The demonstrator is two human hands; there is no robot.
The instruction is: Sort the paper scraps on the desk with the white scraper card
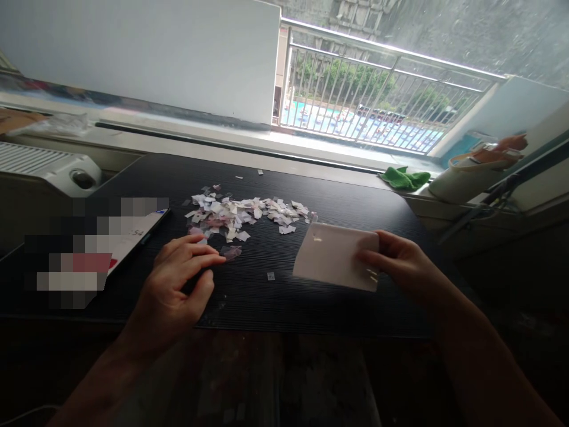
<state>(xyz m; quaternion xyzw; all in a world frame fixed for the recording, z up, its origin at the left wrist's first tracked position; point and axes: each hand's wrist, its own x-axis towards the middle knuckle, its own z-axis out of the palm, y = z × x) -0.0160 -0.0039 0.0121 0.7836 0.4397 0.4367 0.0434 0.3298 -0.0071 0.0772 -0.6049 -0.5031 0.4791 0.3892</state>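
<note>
On the dark table [347, 204] lies a loose heap of small torn paper and clear film scraps [231, 213]. My left hand [180, 281] rests at the heap's near left side, fingers stretched out, its fingertips at a few clear, pinkish scraps [232, 254]. Between thumb and fingers, my right hand [400, 261] holds a pale rectangular sheet [333, 255] by its right edge. The sheet is tilted over the table, right of the heap. A single small square scrap [271, 276] lies between my hands.
A partly blurred-out flat item [128, 243] lies at the left of the table. Behind it stands a white slatted appliance [48, 166]. On the sill at the right are a green cloth [404, 178] and a pale pot [462, 178]. A railing [382, 89] shows through the window.
</note>
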